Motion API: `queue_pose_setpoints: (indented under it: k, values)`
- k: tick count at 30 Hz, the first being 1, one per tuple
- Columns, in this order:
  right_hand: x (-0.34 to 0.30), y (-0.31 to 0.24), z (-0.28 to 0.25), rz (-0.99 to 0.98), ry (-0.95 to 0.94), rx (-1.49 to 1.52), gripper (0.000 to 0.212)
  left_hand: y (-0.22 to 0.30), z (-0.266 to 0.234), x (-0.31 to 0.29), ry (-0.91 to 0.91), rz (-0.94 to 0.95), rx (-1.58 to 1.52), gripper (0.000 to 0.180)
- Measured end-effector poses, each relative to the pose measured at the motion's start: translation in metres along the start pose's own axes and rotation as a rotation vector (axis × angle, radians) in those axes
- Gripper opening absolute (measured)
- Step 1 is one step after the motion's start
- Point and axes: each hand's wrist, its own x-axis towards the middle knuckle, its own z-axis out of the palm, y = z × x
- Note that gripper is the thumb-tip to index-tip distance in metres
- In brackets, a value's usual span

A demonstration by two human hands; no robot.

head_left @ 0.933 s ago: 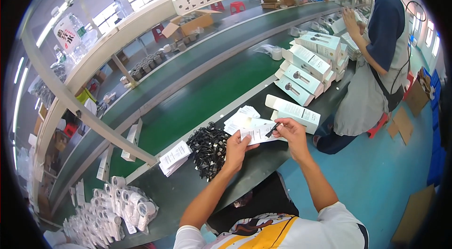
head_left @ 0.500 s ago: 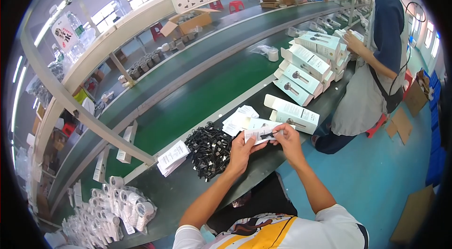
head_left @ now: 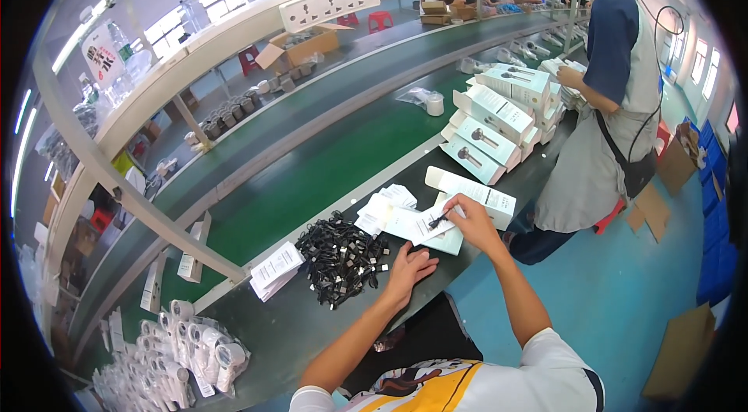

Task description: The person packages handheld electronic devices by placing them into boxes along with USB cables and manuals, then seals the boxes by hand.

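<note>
- Pinched between thumb and fingers of the right hand [head_left: 470, 219], to the right of the heap of tangled black cables with silvery plugs [head_left: 340, 260]: a small, thin black cable [head_left: 439, 220].
- Directly below that cable, also right of the heap: a slanted white printed paper leaflet [head_left: 426, 234]; cannot tell whether caught in the same pinch.
- Under the leaflet and partly hidden: a pale teal and white cardboard carton [head_left: 449, 244].
- Near the heap, on its right and toward the body: the left hand [head_left: 410, 272], grasping nothing, fingers spread and lowered to the dark tabletop [head_left: 292, 334], just beside the carton.
- Close by the heap, beyond it to the right: a loose pile of white paper sheets [head_left: 383, 207].
- Just left of the heap: a stack of folded white printed leaflets [head_left: 278, 265].
- Farther right of the heap: an open-flapped teal and white box [head_left: 473, 195], with a stack of similar boxes [head_left: 485, 139] behind.
- Well left of the heap, toward the body: white devices in clear plastic bags [head_left: 210, 346].
- Beyond the heap: a long green conveyor belt [head_left: 327, 167].
- Far right of the heap, past the boxes: a co-worker in a dark blue top and grey apron [head_left: 612, 100].
</note>
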Motion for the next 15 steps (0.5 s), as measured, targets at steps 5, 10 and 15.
queue_pose_setpoints:
  k: [5,10,15]
  values:
    - [-0.017,0.009,0.001,0.14,-0.119,0.371,0.01,-0.008,0.0,0.004,0.015,-0.005,0.051,0.048]
    - [-0.043,-0.006,0.003,0.277,-0.116,0.812,0.009,-0.009,-0.001,-0.008,0.066,0.182,0.15,0.051]
    - [-0.047,-0.048,0.016,0.291,-0.212,0.847,0.01,0.011,-0.016,-0.014,0.258,0.489,0.678,0.049]
